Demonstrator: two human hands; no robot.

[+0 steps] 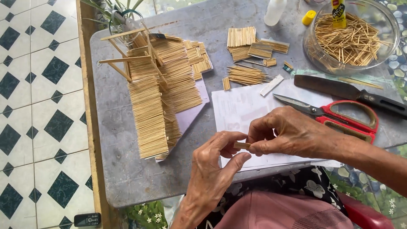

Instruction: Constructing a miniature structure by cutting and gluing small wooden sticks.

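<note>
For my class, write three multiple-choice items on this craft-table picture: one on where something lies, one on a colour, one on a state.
1. Where is the loose heap of toothpicks?
A. in the clear round bowl
B. on the tiled floor
C. on the person's lap

2. What colour are the handles of the scissors?
A. blue
B. red
C. green

3. How is the small glued bundle of sticks held?
A. it lies alone on the paper
B. it is clamped in the scissors
C. it is pinched between the left hand and the right hand

Answers:
1 A, the loose sticks fill the bowl at the table's far right corner.
2 B, both handle loops are red.
3 C, fingertips of both hands meet on the bundle above the white sheet of paper.
</note>
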